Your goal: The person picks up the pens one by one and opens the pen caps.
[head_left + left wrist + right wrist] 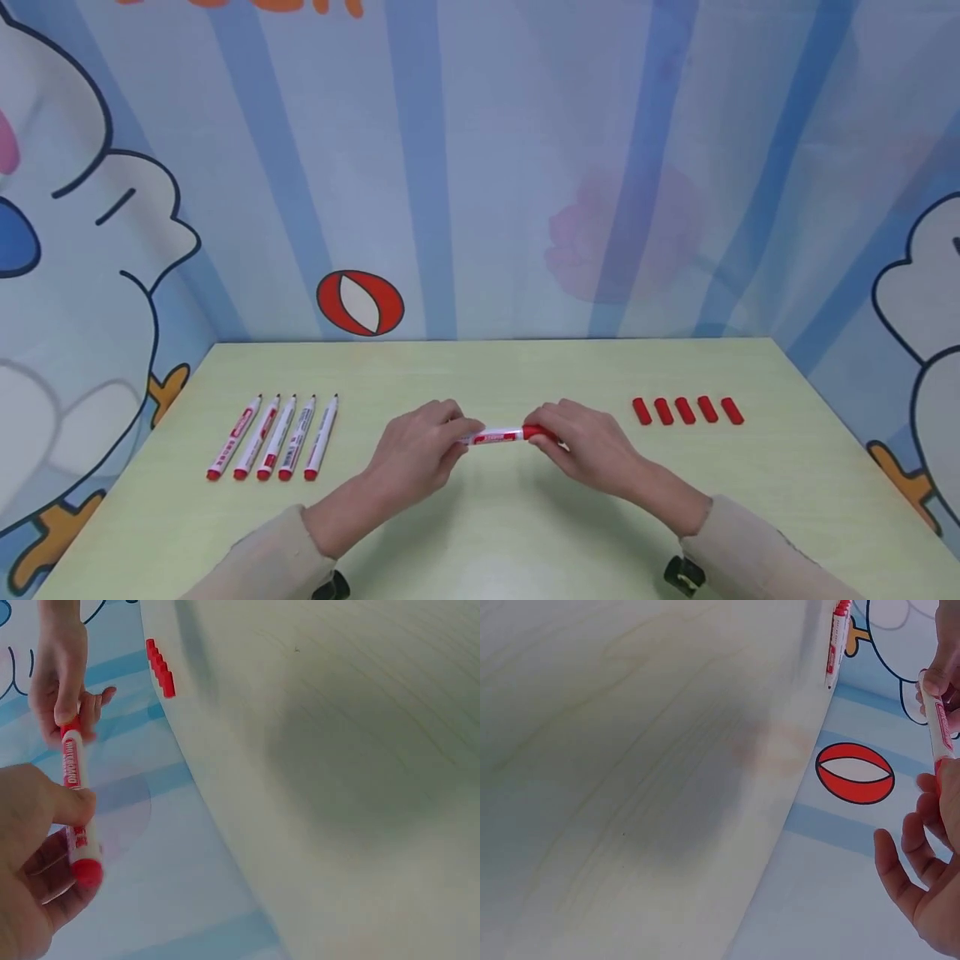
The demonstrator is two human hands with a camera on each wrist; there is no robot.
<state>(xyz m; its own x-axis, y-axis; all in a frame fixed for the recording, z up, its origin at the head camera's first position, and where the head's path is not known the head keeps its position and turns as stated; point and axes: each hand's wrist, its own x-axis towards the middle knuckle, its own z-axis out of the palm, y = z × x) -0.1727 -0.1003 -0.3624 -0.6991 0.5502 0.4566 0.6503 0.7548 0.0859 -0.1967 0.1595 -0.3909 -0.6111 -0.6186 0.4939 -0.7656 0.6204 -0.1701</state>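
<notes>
Between the two hands, above the middle of the table, a white marker with red print [498, 436] lies level. The left hand [422, 446] pinches its barrel near the red end plug [88, 873], which shows in the left wrist view. At the other end the right hand [588, 446] grips the red cap [534, 432] between thumb and fingers. The cap sits against the barrel; the tip is hidden. In the right wrist view, some fingers [900, 874] of the right hand spread away from the marker.
Several uncapped markers [272, 437] lie in a row at the left of the table, tips pointing to the back. Several loose red caps [684, 410] form a row at the right. A printed cloth wall [495, 167] rises behind the table [480, 367].
</notes>
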